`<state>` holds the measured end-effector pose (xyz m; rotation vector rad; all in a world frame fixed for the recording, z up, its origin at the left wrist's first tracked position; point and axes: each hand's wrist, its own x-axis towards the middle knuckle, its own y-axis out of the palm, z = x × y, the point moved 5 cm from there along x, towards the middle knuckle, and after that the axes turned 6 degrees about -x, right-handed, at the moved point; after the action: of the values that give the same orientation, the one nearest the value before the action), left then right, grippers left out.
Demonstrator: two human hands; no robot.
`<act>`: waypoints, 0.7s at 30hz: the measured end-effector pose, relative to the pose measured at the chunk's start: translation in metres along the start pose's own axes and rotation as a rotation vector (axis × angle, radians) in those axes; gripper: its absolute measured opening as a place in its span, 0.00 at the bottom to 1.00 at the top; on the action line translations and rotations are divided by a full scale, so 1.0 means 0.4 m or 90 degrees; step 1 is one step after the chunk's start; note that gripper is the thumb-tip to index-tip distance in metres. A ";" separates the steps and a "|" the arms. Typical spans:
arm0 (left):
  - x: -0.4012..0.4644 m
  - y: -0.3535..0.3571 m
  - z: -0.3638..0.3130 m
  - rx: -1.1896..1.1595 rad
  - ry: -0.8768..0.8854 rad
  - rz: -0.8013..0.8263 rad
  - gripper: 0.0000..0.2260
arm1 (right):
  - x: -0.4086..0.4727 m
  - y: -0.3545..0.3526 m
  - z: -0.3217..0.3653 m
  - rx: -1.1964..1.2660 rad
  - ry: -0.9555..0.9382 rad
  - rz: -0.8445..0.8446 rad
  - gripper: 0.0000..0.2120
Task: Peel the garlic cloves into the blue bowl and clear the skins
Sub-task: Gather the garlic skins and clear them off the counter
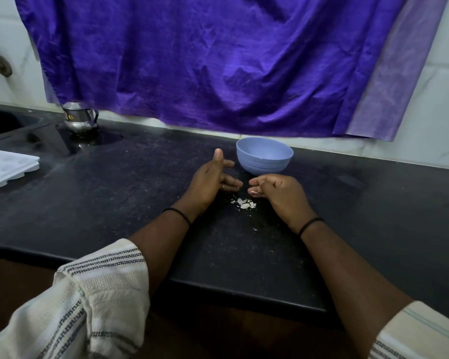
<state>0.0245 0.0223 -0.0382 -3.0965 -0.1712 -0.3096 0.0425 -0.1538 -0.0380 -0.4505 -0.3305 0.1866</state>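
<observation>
The blue bowl (264, 156) stands on the black counter just beyond my hands; what it holds is hidden by its wall. A small heap of pale garlic skins (244, 203) lies on the counter between my wrists. My left hand (210, 182) rests on its edge left of the heap, fingers straight and thumb raised, holding nothing. My right hand (277, 193) sits right of the heap with its fingers curled inward. Its fingertips pinch a small pale scrap that looks like garlic skin (254, 193).
A steel pot (79, 119) stands at the back left beside a sink (3, 123). A white tray (8, 167) lies at the left edge. A purple cloth (205, 60) hangs over the back wall. The counter's front edge (244, 291) runs under my forearms.
</observation>
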 end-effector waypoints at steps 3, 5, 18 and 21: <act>-0.001 -0.012 -0.005 -0.017 0.000 -0.046 0.20 | -0.002 0.004 0.009 -0.063 -0.038 0.005 0.09; -0.002 -0.014 -0.005 -0.001 0.006 -0.058 0.09 | -0.008 0.008 0.017 -0.084 -0.057 0.014 0.08; 0.009 -0.028 0.002 0.049 0.027 -0.091 0.09 | -0.001 0.003 0.015 -0.170 -0.079 -0.059 0.04; 0.011 -0.038 -0.001 -0.014 0.019 -0.146 0.10 | -0.003 0.028 0.041 -0.273 -0.144 -0.002 0.10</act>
<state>0.0271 0.0379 -0.0369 -3.0938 -0.5285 -0.3639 0.0346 -0.1379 -0.0295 -0.8559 -0.5972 0.1629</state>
